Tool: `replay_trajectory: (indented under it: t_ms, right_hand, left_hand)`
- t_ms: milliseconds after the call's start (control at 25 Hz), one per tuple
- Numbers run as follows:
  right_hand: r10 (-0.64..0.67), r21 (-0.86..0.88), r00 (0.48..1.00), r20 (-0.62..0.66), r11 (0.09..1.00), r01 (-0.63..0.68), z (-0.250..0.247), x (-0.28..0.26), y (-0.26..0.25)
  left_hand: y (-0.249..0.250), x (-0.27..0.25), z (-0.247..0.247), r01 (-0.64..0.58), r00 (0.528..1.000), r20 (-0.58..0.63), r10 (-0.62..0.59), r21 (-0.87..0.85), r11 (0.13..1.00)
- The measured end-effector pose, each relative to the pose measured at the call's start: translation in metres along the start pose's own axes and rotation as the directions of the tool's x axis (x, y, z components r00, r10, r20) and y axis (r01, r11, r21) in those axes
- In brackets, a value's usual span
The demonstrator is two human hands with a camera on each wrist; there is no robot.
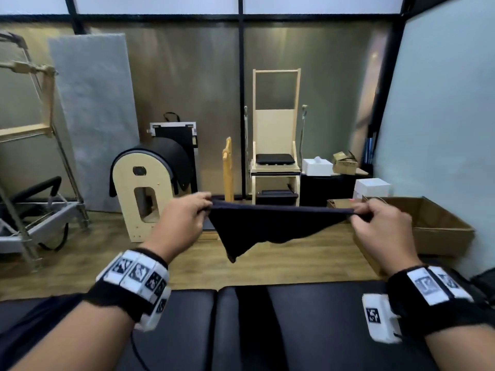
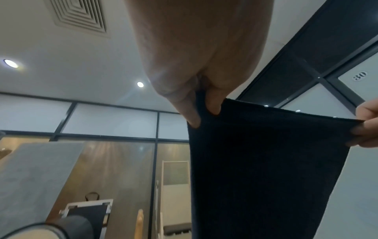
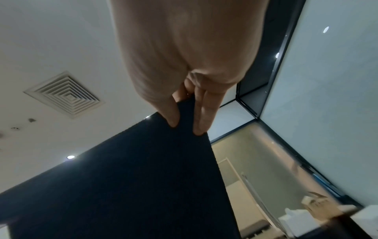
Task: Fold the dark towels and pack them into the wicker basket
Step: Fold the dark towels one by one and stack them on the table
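Stretching between two raised hands at the centre of the head view, one dark towel [image 1: 263, 226] hangs in the air, its top edge pulled taut and level, the rest drooping to a point at lower centre. The left hand [image 1: 179, 223] pinches the towel's left top corner between thumb and fingers; in the left wrist view two fingertips [image 2: 213, 105] show curled over the cloth edge. The right hand [image 1: 383, 228] pinches the right top corner the same way, with two fingers [image 3: 201, 116] and a thumb pressed on the fabric in the right wrist view. Each wrist carries one black band set with white marker tiles.

Along the bottom of the frame runs one black padded bench [image 1: 294, 330], below the towel and apart from it. At the right edge sits one open cardboard box [image 1: 439, 226]. Two white boxes stand at right of centre. One wooden chair [image 1: 276, 145] and one arched wooden barrel [image 1: 150, 188] stand by the back wall. A darker strip across the bench may be another towel, though the view is too dim to say.
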State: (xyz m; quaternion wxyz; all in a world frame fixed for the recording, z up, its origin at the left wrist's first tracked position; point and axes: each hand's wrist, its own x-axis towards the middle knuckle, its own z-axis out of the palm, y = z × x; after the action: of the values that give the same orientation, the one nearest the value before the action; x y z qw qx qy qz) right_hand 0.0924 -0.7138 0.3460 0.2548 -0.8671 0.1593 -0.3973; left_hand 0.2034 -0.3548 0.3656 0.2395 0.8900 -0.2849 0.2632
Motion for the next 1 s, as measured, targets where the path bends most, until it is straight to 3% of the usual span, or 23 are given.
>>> replay_trajectory:
  t_ms: [160,360,560,760,840,1000]
  right_hand:
    - [0.088,-0.003,0.961,0.263,0.996,-0.09,-0.027,-0.092,0.067]
    - [0.191,-0.141,0.841,0.506,0.98,-0.138,-0.053,-0.194,0.155]
    - [0.226,-0.219,0.748,0.624,0.969,-0.111,-0.084,-0.237,0.192]
    - [0.232,-0.217,0.552,0.801,0.972,-0.093,-0.115,-0.237,0.191]
    - [0.216,-0.218,0.565,0.796,0.974,-0.065,-0.119,-0.235,0.196]
    - [0.254,-0.203,0.598,0.76,0.967,-0.152,-0.099,-0.236,0.212]
  left_hand:
    - [0.036,-0.11,0.06,0.088,0.988,0.131,-0.079,-0.061,0.994]
    - [0.085,-0.223,0.105,0.237,0.903,0.366,-0.225,0.013,0.971]
    - [0.128,-0.275,0.109,0.341,0.793,0.51,-0.333,0.082,0.936]
    - [0.159,-0.296,0.096,0.402,0.682,0.615,-0.396,0.137,0.905]
    - [0.164,-0.297,0.096,0.4,0.671,0.628,-0.395,0.142,0.905]
    - [0.164,-0.291,0.117,0.462,0.64,0.656,-0.399,0.086,0.883]
